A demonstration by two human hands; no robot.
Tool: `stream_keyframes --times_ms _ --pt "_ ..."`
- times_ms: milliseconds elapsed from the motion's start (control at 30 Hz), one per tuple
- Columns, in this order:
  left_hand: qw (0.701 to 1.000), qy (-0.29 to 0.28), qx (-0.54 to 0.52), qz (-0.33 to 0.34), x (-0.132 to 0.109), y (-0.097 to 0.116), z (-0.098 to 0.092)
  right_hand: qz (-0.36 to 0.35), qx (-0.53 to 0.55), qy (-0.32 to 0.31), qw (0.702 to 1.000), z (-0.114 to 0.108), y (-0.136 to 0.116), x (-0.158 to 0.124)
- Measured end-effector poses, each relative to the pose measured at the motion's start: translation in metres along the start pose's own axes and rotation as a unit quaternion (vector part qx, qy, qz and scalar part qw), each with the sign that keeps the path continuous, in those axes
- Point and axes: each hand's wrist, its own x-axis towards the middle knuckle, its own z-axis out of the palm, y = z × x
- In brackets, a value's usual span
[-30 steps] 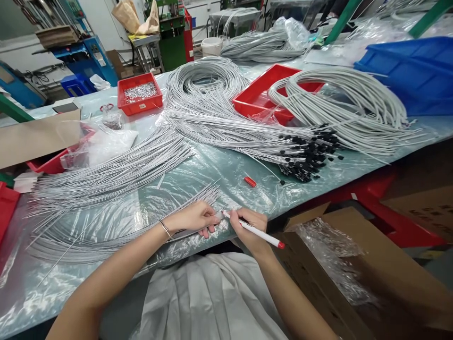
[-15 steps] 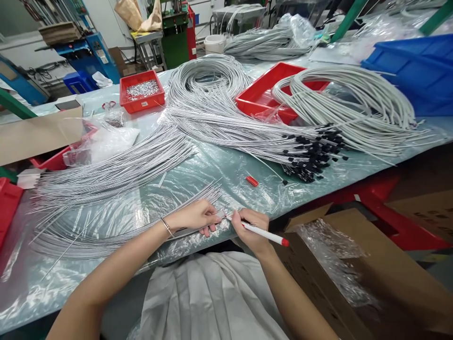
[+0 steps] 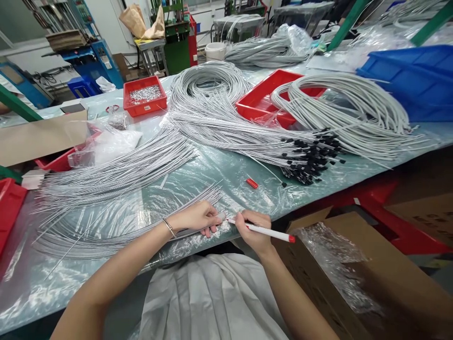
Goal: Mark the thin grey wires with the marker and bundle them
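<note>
My left hand is closed in a pinch at the front of the table, over a curved bundle of thin grey wires. A wire end and a small pale bit show at its fingertips, too small to make out fully. Close on the right, my right hand grips a white marker pen with a red end. The pen's tip points left at the pinched wire end, with a slight gap. Beyond the hands, a red pen cap lies on the plastic sheet.
Loose wires fan out at left. Behind are a wire coil, black-tipped wires and a thicker cable coil. A red bin holds small metal parts. A cardboard box stands below the table's right edge.
The marker pen and my right hand have shifted slightly right, its tip drawing back from my left fingertips. My left hand stays nearly in place. The view has tilted a little upward.
</note>
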Motion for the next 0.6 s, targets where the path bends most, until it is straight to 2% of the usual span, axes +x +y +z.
stream_keyframes --times_ms 100,200,300,367,467,533,600 --pt "1.000 0.002 0.003 0.000 -0.001 0.000 0.000 0.080 0.078 0.052 0.992 0.000 0.000 -0.004" --pt "1.000 0.010 0.017 -0.003 -0.003 0.000 0.003 0.158 0.205 0.105 0.960 0.001 0.000 -0.006" --pt "0.999 0.022 0.026 0.000 -0.004 -0.003 0.006 0.159 0.313 0.123 0.928 0.001 -0.003 -0.005" --pt "0.999 0.026 0.030 0.005 -0.005 -0.003 0.007 0.145 0.347 0.120 0.919 0.001 -0.004 -0.004" --pt "0.997 0.060 0.047 0.024 -0.016 0.008 0.006 0.152 0.318 0.113 0.929 -0.002 -0.008 -0.003" --pt "0.993 0.093 0.044 0.059 -0.033 0.026 0.005 0.168 0.247 0.113 0.948 -0.004 -0.012 -0.003" --pt "0.986 0.116 0.038 0.112 -0.054 0.050 0.008 0.157 0.164 0.068 0.972 -0.003 -0.017 -0.004"
